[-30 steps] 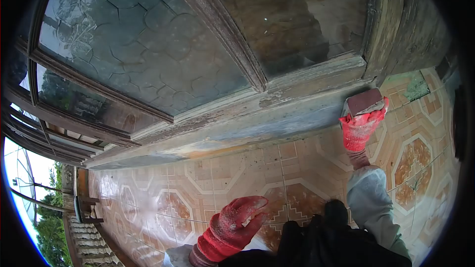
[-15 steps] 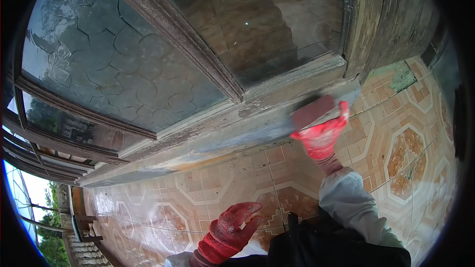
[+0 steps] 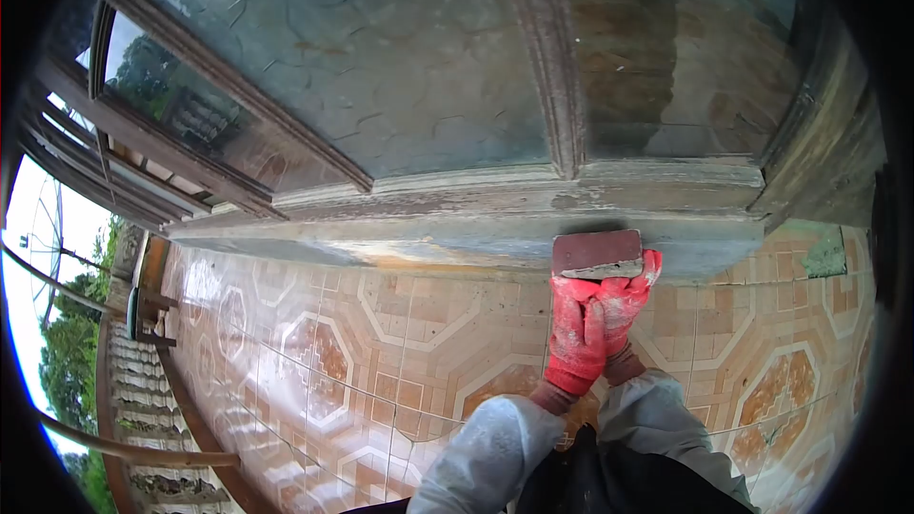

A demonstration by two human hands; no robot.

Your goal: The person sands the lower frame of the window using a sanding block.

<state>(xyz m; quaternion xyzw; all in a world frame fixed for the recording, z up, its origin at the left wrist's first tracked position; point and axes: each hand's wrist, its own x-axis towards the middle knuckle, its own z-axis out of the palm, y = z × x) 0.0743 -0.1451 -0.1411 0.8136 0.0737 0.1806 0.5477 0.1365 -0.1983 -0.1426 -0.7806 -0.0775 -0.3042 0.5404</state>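
Observation:
A maroon, rectangular sanding block [image 3: 596,253] with a pale, worn edge is against the low grey wall strip [image 3: 514,236] under the window frame. My right hand [image 3: 626,307], in a dusty red glove, grips its right end and lower edge. Pressed up beside it, my left hand [image 3: 577,338], gloved the same way, has its fingers closed at the block's lower left edge. The block hides the fingertips of both hands in part. Bare patches of white and orange [image 3: 405,252] show on the strip to the left.
Weathered wooden window frames [image 3: 541,57] with glass panes [image 3: 419,67] rise above the strip. Patterned floor tiles [image 3: 428,305] lie below it. A balustrade [image 3: 152,400] stands at the left, and a wooden post [image 3: 826,143] is on the right.
My left hand has come up from the lower floor area to join the right hand at the sanding block. The camera view has turned, and the block now appears lower.

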